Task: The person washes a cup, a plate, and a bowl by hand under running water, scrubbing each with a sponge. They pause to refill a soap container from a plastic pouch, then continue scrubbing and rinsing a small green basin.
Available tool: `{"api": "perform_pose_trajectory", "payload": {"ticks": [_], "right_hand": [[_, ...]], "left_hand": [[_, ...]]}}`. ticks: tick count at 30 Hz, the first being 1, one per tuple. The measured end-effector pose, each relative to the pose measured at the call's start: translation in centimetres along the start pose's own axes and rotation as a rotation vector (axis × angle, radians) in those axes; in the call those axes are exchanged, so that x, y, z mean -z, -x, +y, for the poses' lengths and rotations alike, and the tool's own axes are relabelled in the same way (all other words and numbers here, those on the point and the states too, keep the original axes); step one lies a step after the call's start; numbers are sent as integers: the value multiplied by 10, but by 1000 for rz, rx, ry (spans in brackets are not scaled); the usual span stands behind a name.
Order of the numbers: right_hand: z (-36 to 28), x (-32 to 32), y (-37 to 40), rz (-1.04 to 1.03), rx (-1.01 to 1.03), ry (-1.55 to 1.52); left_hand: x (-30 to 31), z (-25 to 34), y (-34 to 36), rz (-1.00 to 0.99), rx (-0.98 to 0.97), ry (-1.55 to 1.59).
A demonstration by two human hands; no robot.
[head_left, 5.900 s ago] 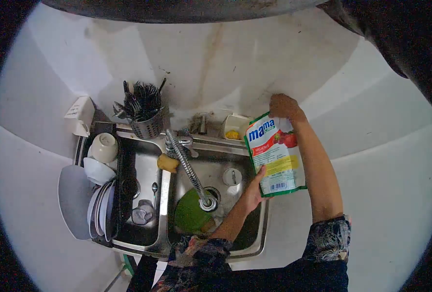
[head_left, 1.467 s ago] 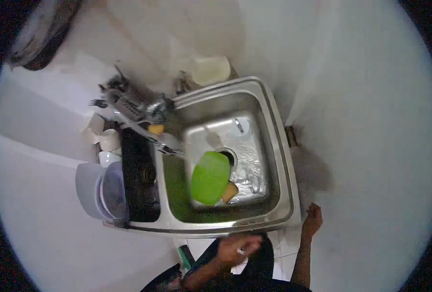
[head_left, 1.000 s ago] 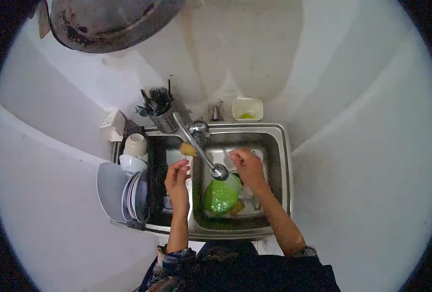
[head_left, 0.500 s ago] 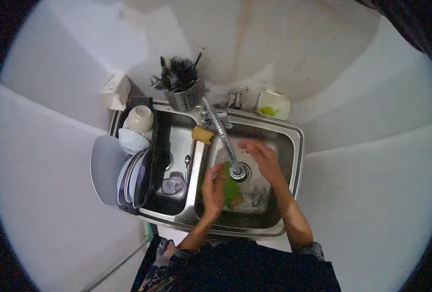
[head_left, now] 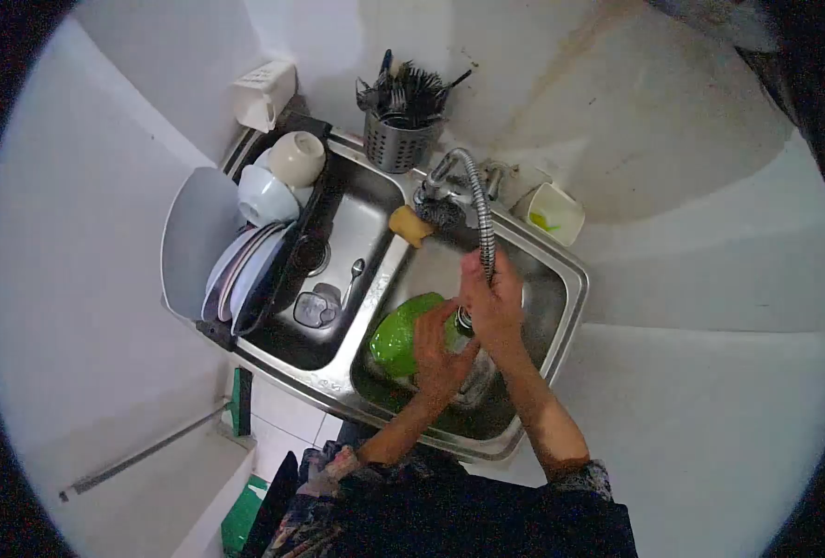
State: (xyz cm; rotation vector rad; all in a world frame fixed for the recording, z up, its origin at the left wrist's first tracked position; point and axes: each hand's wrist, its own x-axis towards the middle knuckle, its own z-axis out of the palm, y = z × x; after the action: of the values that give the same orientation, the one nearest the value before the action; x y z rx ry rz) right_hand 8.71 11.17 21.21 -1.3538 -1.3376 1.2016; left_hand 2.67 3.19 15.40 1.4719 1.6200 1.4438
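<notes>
My right hand (head_left: 494, 307) is closed around the flexible metal faucet hose (head_left: 483, 209), near its lower end. Just left of it, over the right sink basin (head_left: 547, 321), my left hand (head_left: 442, 349) has its fingers stretched out and overlaps the right side of a wet, shiny green dish-like thing (head_left: 396, 342). That green piece lies in the basin, partly hidden by the hand. The drain (head_left: 464, 322) shows between my two hands.
A yellow sponge (head_left: 410, 226) sits on the divider between basins. The left basin (head_left: 364, 209) holds a spoon (head_left: 353, 279) and a small clear container (head_left: 315, 309). Bowls (head_left: 268, 195) and plates (head_left: 245, 274) fill a rack at left. Behind stand a cutlery holder (head_left: 398, 144) and a small white tub (head_left: 556, 214).
My right hand has closed on the faucet hose, which now arches upward. My left hand has moved right and slightly down. The view has turned, and more of the green piece shows.
</notes>
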Motion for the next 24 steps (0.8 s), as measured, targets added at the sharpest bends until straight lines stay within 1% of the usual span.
{"api": "perform_pose_trajectory", "payload": {"ticks": [2, 3, 5, 7, 8, 10, 12, 16, 18, 19, 21, 24], "right_hand": [[-6, -4, 0, 45, -1, -62], [-4, -5, 0, 36, -1, -59], [0, -6, 3, 32, 27, -202], [-1, -7, 4, 48, -9, -197], [-2, -9, 4, 72, -39, -196], [0, -10, 5, 67, -37, -227], [3, -10, 3, 62, -31, -260], [4, -7, 2, 23, -47, -286], [4, -5, 2, -9, -39, -315], [4, -4, 0, -28, -34, -322], [5, -2, -1, -46, -27, -330], [6, -3, -2, -49, -61, -334]], "left_hand": [[-3, -2, 7, 41, 20, -8], [-5, -3, 10, 69, 40, -16], [-11, -6, 16, 118, 57, -1], [-11, -7, 19, 165, 79, 12], [-9, -6, 18, 164, 81, 29], [-5, -6, 14, 168, 87, 44], [-5, -7, 10, 146, 50, -6], [-2, 0, 1, 162, 65, -39], [-1, -1, -2, 102, 39, -64], [-3, -2, -4, 104, 38, -64], [-7, -4, -6, 115, -29, -80], [-12, -9, -3, 107, 14, -29]]}}
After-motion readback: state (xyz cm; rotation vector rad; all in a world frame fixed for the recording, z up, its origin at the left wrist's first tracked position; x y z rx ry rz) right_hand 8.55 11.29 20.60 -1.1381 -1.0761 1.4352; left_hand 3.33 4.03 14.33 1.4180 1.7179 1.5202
